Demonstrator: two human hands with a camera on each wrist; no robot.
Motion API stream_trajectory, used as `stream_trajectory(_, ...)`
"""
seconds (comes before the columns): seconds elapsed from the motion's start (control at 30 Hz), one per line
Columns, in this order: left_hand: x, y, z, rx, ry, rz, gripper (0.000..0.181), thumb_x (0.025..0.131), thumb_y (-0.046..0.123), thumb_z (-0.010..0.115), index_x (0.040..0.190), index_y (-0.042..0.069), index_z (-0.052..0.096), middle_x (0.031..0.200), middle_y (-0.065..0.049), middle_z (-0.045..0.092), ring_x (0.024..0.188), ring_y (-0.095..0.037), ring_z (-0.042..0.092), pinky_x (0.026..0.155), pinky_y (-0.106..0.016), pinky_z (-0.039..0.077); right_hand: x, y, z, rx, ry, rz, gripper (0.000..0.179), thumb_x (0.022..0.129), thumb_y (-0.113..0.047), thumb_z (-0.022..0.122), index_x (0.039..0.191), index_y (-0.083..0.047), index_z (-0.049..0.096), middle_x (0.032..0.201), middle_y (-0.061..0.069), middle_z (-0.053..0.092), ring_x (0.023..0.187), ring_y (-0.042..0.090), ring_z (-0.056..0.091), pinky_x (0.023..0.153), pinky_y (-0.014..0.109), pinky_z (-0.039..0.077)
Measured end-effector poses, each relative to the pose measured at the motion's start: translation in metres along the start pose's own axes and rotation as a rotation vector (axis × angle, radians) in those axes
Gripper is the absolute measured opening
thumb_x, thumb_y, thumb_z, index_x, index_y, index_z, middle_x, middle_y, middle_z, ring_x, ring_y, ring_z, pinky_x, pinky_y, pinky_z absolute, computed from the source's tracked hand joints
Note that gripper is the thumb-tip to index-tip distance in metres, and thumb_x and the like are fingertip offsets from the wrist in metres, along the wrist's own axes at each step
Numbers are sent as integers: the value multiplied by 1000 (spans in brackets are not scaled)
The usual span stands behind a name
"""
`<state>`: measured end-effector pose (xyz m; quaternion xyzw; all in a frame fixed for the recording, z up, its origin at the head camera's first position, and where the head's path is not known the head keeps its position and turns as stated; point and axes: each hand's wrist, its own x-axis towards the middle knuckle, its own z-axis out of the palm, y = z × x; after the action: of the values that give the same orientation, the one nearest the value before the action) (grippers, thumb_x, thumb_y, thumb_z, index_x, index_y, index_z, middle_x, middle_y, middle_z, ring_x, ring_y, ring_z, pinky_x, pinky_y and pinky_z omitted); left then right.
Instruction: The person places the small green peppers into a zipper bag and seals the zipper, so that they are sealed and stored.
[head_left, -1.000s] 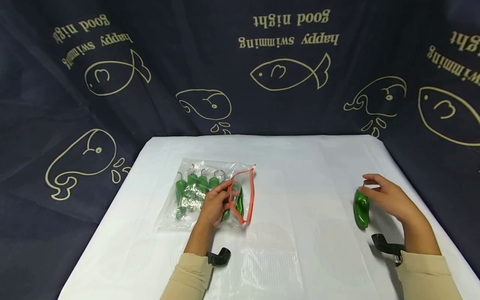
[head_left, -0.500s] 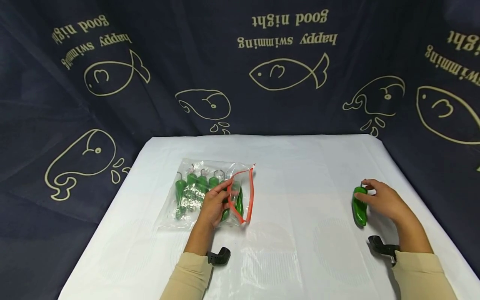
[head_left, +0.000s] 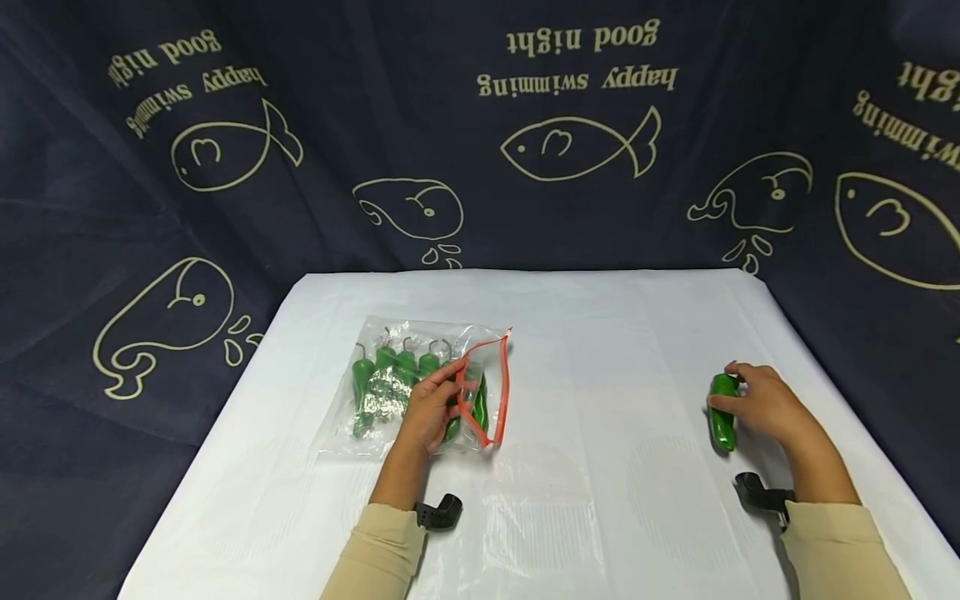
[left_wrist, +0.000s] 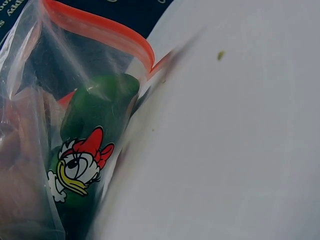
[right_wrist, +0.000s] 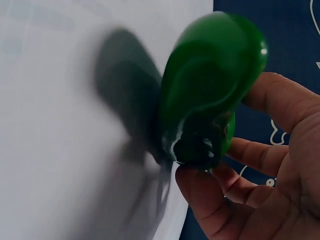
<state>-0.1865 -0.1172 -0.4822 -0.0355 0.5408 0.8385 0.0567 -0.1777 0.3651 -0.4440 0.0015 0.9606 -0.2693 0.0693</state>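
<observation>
A clear plastic bag (head_left: 390, 400) with a red zip rim (head_left: 498, 392) lies left of centre on the white table (head_left: 585, 467). It holds several green toy peppers (head_left: 405, 367) with wire hooks. My left hand (head_left: 452, 392) pinches the bag's edge at its open mouth. In the left wrist view a green pepper (left_wrist: 97, 115) with a cartoon duck sticker lies just inside the red rim (left_wrist: 105, 32). At the right, my right hand (head_left: 731, 393) grips another green pepper (head_left: 722, 421) that rests on the table; its fingers (right_wrist: 272, 100) curl round the pepper (right_wrist: 210, 85).
A dark blue cloth (head_left: 525, 167) printed with fish and whales hangs behind and around the table. Black wrist mounts (head_left: 438, 512) (head_left: 757, 492) sit by both beige sleeves. The table's right edge (head_left: 847, 400) runs close beside the right hand.
The right hand came down onto the loose pepper and its fingers curled round it. The left hand and the bag have stayed in place.
</observation>
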Motion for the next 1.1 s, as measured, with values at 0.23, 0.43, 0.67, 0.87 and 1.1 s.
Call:
stream_trajectory(0.23,2,-1,0,-5,18,2,44,95,-4,48,138,-1,57,123,-18,62,87,-15,71,58,-22,57,0,1,0,7,-42,10,77,89,-32,70,137,18,36,124,48,37,110,61,42,84,65,43)
stream_trajectory(0.43,1,-1,0,2,9,-1,43,96,-3,47,138,1,57,124,-20,62,88,-15,71,58,-22,57,-3,0,1,96,-55,17,74,92,-27,67,141,16,31,130,44,38,112,55,45,79,53,48)
stream_trajectory(0.67,1,0,-1,16,5,-7,43,98,-1,48,140,0,55,118,-20,65,89,-15,71,59,-22,57,-4,-12,5,291,-88,-76,67,95,-12,62,144,16,24,132,42,38,106,44,58,68,29,56)
stream_trajectory(0.87,0,0,0,11,10,-7,43,97,-3,48,139,0,56,117,-19,64,88,-16,71,59,-22,57,3,-32,11,431,-89,-151,65,92,1,58,147,12,25,137,36,36,101,27,60,70,29,57)
stream_trajectory(1.1,1,-1,0,-1,-1,6,44,95,-4,48,139,0,56,117,-17,66,87,-15,71,58,-22,57,12,-62,26,540,-119,-184,68,91,2,60,148,9,25,143,32,32,97,16,60,73,29,58)
